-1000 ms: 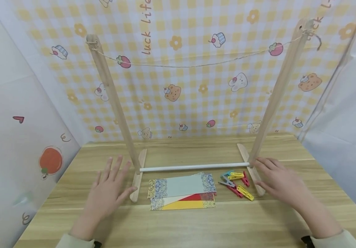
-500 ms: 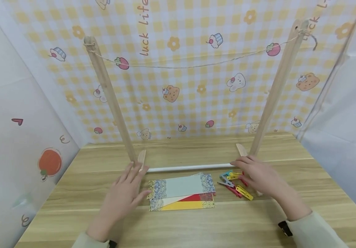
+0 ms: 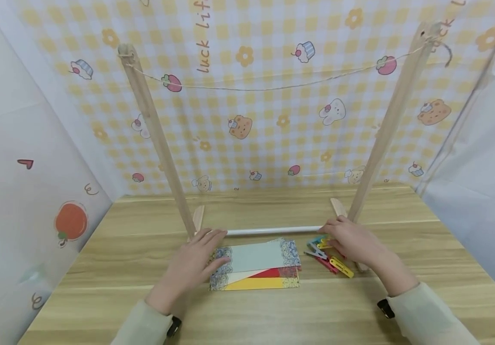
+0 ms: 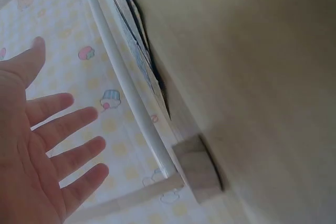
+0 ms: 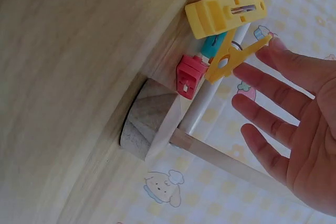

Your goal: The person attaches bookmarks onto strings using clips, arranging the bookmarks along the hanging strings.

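Observation:
My left hand [image 3: 193,263], fingers spread, hovers by the left end of a stack of card strips [image 3: 256,256]. In the left wrist view the palm of this hand [image 4: 31,140] holds nothing. The strips have lace-patterned ends; a pale blue-green one lies on top, with white, red and yellow edges below. My right hand [image 3: 357,242] is over a pile of clothespins [image 3: 322,258] coloured yellow, red, grey and teal. Loosely bent fingers reach beside an upper yellow clothespin [image 5: 231,59] in the right wrist view; whether the fingertips touch it, I cannot tell.
A wooden frame stands behind, with a left post [image 3: 157,134], a right post [image 3: 391,124] and a white crossbar [image 3: 273,231]. A sagging string [image 3: 247,89] joins the post tops. Patterned cloth [image 3: 273,143] hangs behind the wooden tabletop [image 3: 273,316].
Both hands have moved inward from beside the frame's feet. The left hand went right to the card strips, the right hand left over the clothespins. Cards and clothespins lie as before.

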The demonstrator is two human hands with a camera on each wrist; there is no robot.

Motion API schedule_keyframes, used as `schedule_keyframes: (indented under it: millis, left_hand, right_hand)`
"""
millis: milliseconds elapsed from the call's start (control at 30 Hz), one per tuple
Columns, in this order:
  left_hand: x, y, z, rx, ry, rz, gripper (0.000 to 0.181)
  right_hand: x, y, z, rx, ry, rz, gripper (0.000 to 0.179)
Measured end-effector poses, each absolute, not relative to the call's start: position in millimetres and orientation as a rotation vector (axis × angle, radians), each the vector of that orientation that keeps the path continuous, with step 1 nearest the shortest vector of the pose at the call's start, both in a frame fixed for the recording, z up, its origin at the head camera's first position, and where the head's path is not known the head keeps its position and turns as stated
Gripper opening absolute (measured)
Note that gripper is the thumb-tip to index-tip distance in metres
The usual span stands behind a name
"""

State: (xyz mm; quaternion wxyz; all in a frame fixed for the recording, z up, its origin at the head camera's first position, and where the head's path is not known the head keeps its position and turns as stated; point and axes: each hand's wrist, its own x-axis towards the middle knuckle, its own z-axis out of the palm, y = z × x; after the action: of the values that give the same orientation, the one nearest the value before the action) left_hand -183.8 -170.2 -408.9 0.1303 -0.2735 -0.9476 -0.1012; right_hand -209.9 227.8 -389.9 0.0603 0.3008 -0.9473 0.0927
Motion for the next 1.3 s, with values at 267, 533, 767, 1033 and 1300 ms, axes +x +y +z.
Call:
schedule_keyframes:
  millis: [267,533,767,1033,1300]
  left_hand:
    - [-198.2,-157.9,-404.0,-0.945,-2.856,-0.342,0.058]
    - [-208.8,-147.4,-404.7,-1.006,-2.979,-0.394,0.060]
    - [-214.8,-142.1,-408.9,-0.991,-3.076,-0.356,0.064]
    - [-217.3,-137.3,-408.8,-0.990,-3.105,-0.217,0.069]
    - [-218.6,-134.8,-408.1,-0.988,-3.123,-0.217,0.069]
  right_hand:
    - [-214.6,227.1,-391.9,0.899,-2.937,0.349,0.024]
    - [-217.0,225.4,-392.9,0.895,-2.991,0.388,0.020]
    - [-219.9,225.7,-395.0,0.920,-2.997,0.394,0.019]
    - [-219.8,227.8,-395.8,0.929,-2.976,0.405,0.018]
    - [-219.8,229.9,-396.8,0.920,-2.954,0.480,0.012]
